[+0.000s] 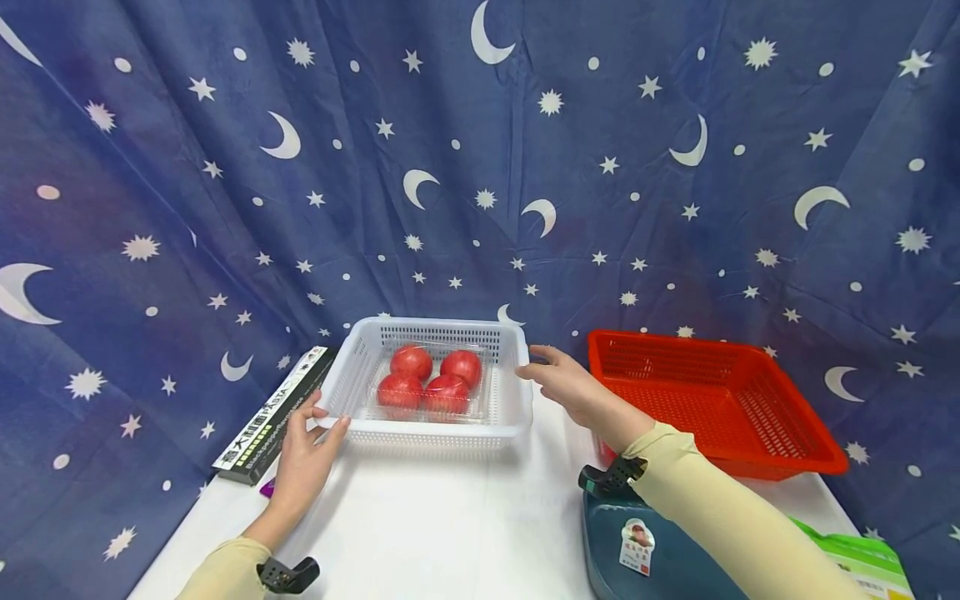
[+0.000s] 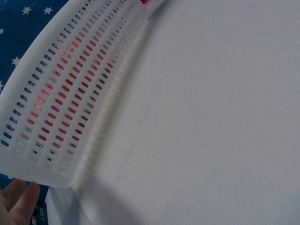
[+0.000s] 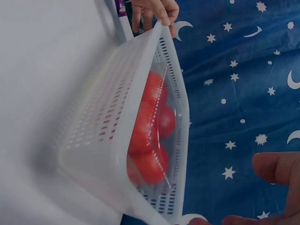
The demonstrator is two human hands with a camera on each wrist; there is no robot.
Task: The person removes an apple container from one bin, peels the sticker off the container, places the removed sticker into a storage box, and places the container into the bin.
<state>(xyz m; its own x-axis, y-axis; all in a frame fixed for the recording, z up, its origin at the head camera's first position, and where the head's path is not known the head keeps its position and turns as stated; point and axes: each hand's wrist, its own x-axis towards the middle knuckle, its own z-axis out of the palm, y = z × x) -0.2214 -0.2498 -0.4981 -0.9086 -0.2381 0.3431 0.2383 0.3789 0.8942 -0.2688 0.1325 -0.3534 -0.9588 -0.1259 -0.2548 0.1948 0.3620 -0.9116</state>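
A white perforated plastic basket (image 1: 438, 429) stands at the back of the white table. Inside it lies a clear plastic box (image 1: 483, 392) holding several round red fruits (image 1: 411, 362); they could be apples or tomatoes. My left hand (image 1: 306, 450) grips the basket's near left corner, thumb at the front and fingers at the side. In the right wrist view the left hand (image 3: 157, 11) shows at the far end of the rim. By the basket's right side is my right hand (image 1: 577, 387), fingers extended, thumb apart from the rim; whether its fingertips touch is unclear.
A black and white pasta box (image 1: 277, 412) lies left of the basket, with a purple item (image 1: 267, 487) beside it. On the right stand a red basket (image 1: 795, 417), a dark teal container (image 1: 675, 533) with a sticker, and a green package (image 1: 862, 554). A starry blue curtain (image 1: 480, 167) hangs behind.
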